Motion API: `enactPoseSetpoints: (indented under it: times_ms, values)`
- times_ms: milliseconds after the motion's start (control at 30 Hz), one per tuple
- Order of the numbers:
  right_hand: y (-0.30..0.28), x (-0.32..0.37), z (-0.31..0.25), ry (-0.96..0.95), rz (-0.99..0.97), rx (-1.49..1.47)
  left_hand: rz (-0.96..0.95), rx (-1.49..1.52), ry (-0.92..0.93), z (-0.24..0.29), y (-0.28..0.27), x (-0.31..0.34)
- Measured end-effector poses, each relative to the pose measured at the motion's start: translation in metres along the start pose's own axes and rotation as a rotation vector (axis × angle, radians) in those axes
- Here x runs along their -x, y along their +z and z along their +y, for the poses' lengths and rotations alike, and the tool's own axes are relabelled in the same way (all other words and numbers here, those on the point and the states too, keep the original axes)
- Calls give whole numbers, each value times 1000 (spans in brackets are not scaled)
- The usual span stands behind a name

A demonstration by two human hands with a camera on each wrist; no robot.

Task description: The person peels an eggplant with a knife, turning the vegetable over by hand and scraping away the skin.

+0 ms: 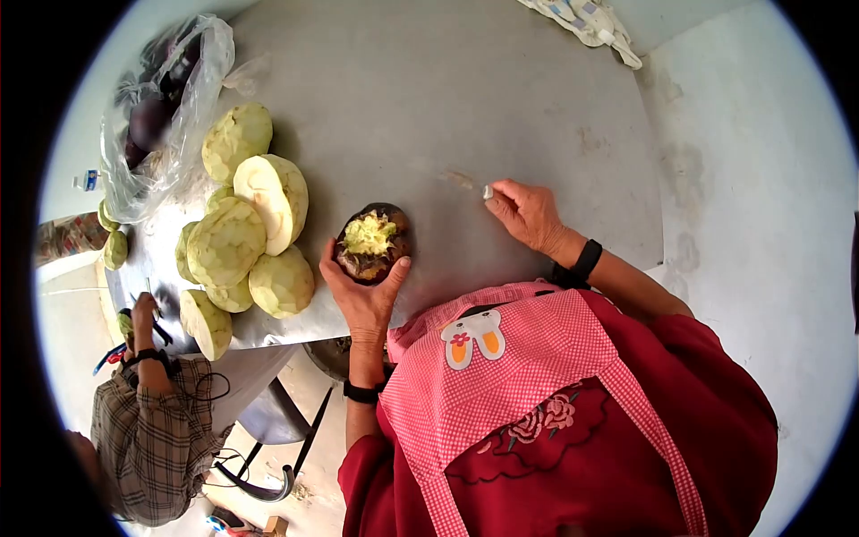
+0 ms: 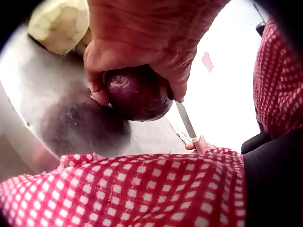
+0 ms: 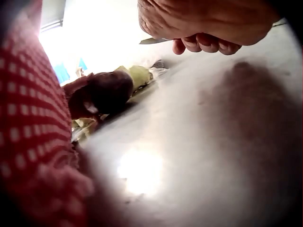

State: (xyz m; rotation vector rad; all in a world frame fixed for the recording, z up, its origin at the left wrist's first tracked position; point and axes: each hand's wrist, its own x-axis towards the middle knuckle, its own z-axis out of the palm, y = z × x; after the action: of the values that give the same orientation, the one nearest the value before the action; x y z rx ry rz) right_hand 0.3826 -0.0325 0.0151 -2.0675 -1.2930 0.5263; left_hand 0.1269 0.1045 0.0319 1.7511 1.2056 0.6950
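Observation:
My left hand (image 1: 362, 309) grips a round, dark purple eggplant (image 1: 400, 234) near the table's front edge, thumb on one side and fingers on the other. Its upturned end has a jagged, pale green cut patch. In the left wrist view the glossy purple skin (image 2: 139, 97) of its other end shows below the palm. Off to the right, apart from the eggplant, my right hand (image 1: 532, 215) holds a small knife (image 2: 185, 119) in curled fingers. The blade (image 3: 154, 41) sticks out past the fist in the right wrist view; most of the handle is hidden.
Several peeled, pale green eggplants (image 1: 228, 242) are heaped left of my left hand, one with a white cut face. Behind them lies a clear plastic bag (image 1: 210, 54) of dark eggplants. A cloth (image 1: 586, 22) lies at the far edge. Another person (image 1: 152, 430) is at the left, near a chair (image 1: 273, 416).

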Motion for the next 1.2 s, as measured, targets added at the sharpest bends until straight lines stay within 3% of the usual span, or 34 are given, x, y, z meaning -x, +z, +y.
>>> enactPoseSetpoints:
  times_ms: [233, 467, 567, 633, 667, 733, 900, 967, 1200]
  values:
    - [5, 4, -40, -189, -103, -140, 22, -2, -71, 7, 7, 3]
    - [4, 7, -43, -18, -84, -272, 18, -183, 101, 0, 6, 4]
    - [4, 10, -42, -12, -57, -262, -62, -24, 25, 10, 5, 5]
    - [5, 13, -43, -200, -34, -146, -52, -87, 9, 19, 7, 6]
    - [3, 13, -45, -195, -30, -144, -59, -85, 12, 23, 9, 7]
    - [-1, 17, -52, -242, -147, -98, -120, -29, 46, 28, 10, 13]
    - [-1, 25, -49, -227, -180, -88, -173, 11, 1, 16, 18, 15]
    - [0, 27, -46, -140, -235, -43, -176, 7, 1, 16, 18, 15]
    - [1, 33, -40, -152, -221, -35, -167, 31, -30, 20, 18, 15]
